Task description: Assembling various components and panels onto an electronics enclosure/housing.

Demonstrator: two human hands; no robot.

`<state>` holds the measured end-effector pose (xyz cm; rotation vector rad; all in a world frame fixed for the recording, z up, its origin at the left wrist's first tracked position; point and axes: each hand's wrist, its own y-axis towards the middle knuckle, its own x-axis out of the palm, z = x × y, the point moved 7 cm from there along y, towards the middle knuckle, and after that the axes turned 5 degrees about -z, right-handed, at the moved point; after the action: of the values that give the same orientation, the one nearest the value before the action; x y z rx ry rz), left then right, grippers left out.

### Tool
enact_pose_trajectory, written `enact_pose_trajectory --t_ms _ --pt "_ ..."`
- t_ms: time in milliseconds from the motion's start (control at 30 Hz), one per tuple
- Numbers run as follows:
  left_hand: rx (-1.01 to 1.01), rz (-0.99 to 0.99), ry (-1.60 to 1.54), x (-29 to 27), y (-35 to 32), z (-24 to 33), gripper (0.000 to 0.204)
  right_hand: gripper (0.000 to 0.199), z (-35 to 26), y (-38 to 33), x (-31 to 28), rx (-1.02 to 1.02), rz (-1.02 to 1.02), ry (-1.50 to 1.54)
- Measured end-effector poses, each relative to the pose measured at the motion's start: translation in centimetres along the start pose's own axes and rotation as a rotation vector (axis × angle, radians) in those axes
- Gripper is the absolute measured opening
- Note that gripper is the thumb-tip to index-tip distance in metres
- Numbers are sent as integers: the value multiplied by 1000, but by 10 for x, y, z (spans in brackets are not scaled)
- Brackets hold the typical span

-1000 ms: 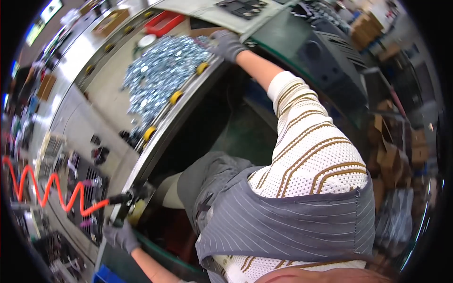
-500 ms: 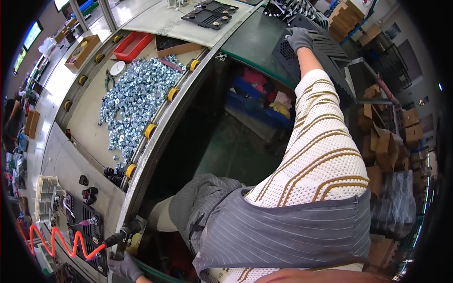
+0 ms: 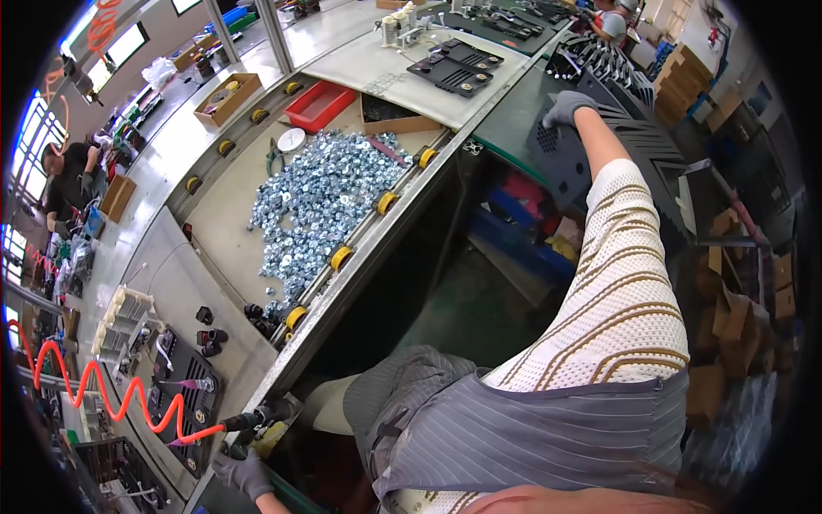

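Observation:
My right hand point(image 3: 569, 110), in a grey glove, reaches far to the right and closes on the top edge of a black plastic panel point(image 3: 561, 163) with a honeycomb patch and square holes. The panel leans at the front of a row of similar slotted black panels point(image 3: 634, 124). At the lower left my gloved left hand point(image 3: 244, 475) lies at the bench edge with its fingers apart, holding nothing I can see. Just above it is a dark power screwdriver point(image 3: 257, 418) on a coiled orange hose point(image 3: 128, 398).
A heap of silver nuts point(image 3: 321, 206) lies in a wheel-edged bay beside a red tray point(image 3: 319, 104), pliers point(image 3: 274, 158) and a cardboard box point(image 3: 398, 111). Black slotted plates point(image 3: 454, 67) sit beyond. A co-worker point(image 3: 70, 184) is at far left; cartons point(image 3: 728, 313) stand at right.
The view has swung, so the bench and nuts appear farther right and lower. My right hand stays on the black panel, which now shows more of its lower face. My left hand stays by the bench edge.

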<state>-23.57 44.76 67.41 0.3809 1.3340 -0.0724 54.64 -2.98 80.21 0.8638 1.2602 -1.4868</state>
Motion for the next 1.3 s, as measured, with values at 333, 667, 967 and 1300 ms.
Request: enact_pose_trajectory --t_ms 333,667,967,1300 --pt "-59 -34 16 -10 2 11 57 50 -10 0 18 42 235 491" --pt "-68 -9 47 -8 -2 -3 58 38 -112 -163 -15 -780 461 1320" --pt "-15 75 -788 5 -25 -49 64 39 -204 -382 -8 -1778 329 1144" --pt "-131 47 -2055 -107 -117 -39 50 36 -289 -575 45 -3057 -698 932"
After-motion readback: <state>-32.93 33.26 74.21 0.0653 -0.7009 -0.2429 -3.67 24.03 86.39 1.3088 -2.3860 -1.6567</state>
